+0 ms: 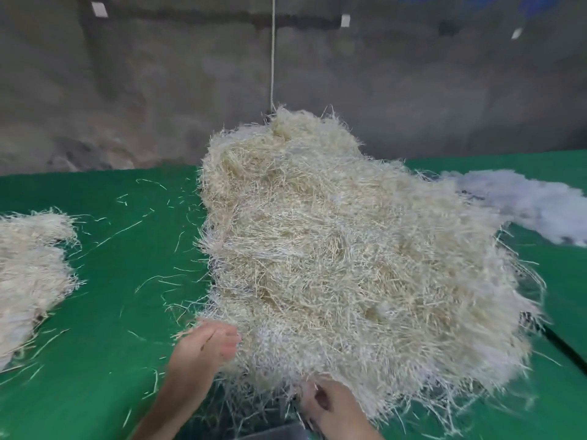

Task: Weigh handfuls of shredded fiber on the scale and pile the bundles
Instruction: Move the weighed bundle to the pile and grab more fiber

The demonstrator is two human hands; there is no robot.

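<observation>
- Two hands work the near edge of the big mound of shredded fiber [333, 249], which sits in the middle of the green surface [104, 360] and fills most of your view.
- Your left hand [203, 350] lies with fingers loosely spread against the mound's lower left flank, holding nothing firm; it looks placed to rake strands loose or steady the heap.
- Your right hand [330, 408] is curled at the mound's near fringe with strands around the fingers, apparently pinching a tuft, though blur keeps me from saying how tight the grip is.
- The hands are apart, one on each side of the near corner, probably to gather a handful between them.
- A grey edge [276, 431] shows at the bottom between your forearms; it may be the scale, but too little shows to tell.
- A smaller fiber pile [28, 274] lies well apart at the left, likely the weighed bundles.
- White fluffy wadding [524, 204] lies at the far right, and a dark cable [568, 350] runs out from under the mound's right side.
- Loose strands [152, 242] litter the surface between the piles; the mound's tangle is what will resist a clean pull.
</observation>
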